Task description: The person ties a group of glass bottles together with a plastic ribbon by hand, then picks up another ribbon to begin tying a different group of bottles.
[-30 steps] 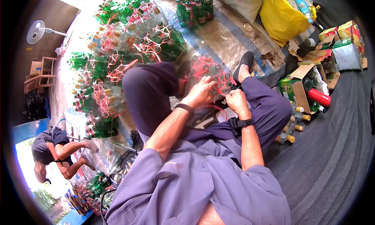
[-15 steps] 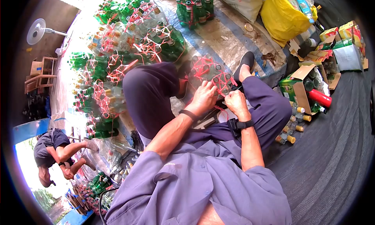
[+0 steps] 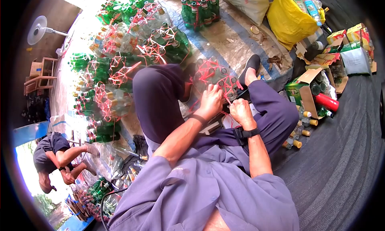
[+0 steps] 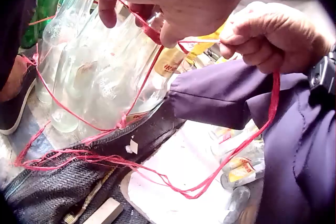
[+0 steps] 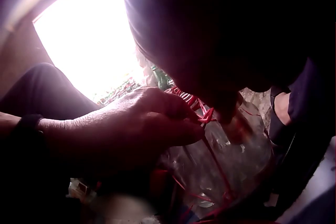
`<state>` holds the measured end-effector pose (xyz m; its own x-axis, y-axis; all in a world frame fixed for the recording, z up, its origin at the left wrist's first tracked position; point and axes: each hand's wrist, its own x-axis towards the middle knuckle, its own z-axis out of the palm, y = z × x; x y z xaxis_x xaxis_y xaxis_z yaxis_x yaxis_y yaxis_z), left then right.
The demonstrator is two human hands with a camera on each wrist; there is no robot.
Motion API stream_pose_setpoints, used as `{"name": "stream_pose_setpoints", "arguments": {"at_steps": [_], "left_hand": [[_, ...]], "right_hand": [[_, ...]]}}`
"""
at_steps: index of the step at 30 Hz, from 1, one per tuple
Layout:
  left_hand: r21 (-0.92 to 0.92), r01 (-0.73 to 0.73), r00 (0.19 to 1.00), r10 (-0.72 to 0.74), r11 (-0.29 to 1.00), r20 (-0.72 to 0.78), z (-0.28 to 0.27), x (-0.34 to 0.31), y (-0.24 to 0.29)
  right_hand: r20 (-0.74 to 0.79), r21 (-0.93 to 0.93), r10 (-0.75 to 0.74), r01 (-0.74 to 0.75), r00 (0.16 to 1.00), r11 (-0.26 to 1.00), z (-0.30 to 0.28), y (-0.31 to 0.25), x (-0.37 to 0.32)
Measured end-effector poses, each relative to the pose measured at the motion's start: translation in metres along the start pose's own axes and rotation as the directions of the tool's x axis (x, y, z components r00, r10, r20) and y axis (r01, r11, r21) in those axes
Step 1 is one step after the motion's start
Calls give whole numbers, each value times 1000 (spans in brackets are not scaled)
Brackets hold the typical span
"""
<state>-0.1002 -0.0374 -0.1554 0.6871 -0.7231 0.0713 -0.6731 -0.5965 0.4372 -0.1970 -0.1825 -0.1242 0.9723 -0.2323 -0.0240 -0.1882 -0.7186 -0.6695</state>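
Between the person's legs stands a bundle of clear glass bottles (image 3: 214, 76), bound with red plastic string (image 4: 226, 163). The left hand (image 3: 212, 101) is at the near edge of the bottle necks; in the right wrist view its thumb and forefinger (image 5: 176, 129) pinch the red string there. Close beside it, the right hand (image 3: 242, 112) grips the string in curled fingers (image 4: 257, 51). A short stretch of string runs taut between the two hands in the left wrist view. The string's loose tail hangs below the right hand and loops across in front of the bundle.
Tied bundles of green bottles (image 3: 170, 42) and clear bottles stand at the left. A yellow bag (image 3: 290, 20) and an opened carton of bottles (image 3: 302, 86) are at the right. Loose bottles (image 3: 296, 143) lie by the right knee. Another person (image 3: 54, 155) bends over at far left.
The right hand has drawn back slightly toward the body, and a stretch of red string now shows between it and the bundle. The left knee has shifted a little right.
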Motion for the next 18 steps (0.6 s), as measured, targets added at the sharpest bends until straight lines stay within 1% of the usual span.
{"name": "stream_pose_setpoints", "arguments": {"at_steps": [5, 7, 12, 14, 16, 17, 18], "left_hand": [[17, 12, 1000, -12, 1000, 4, 3, -1, 0], [45, 19, 999, -21, 999, 43, 2, -1, 1], [43, 13, 1000, -13, 999, 10, 1, 0, 3], [43, 6, 1000, -6, 999, -6, 1, 0, 3], [78, -18, 999, 15, 997, 30, -2, 0, 3], [74, -23, 999, 21, 997, 28, -3, 1, 2], [46, -38, 999, 38, 998, -6, -4, 1, 1]], "right_hand": [[16, -12, 30, -30, 999, 999, -4, -7, -7], [46, -18, 35, -34, 998, 999, -7, -10, -9], [65, -93, -2, 8, 998, 996, -4, -10, -12], [86, -87, 24, -16, 996, 996, -3, -12, -12], [82, -97, 25, -17, 996, 995, 0, -15, -11], [51, -65, 35, -32, 998, 997, 2, -17, -10], [20, -32, 48, -47, 999, 998, 3, -19, -11]]}}
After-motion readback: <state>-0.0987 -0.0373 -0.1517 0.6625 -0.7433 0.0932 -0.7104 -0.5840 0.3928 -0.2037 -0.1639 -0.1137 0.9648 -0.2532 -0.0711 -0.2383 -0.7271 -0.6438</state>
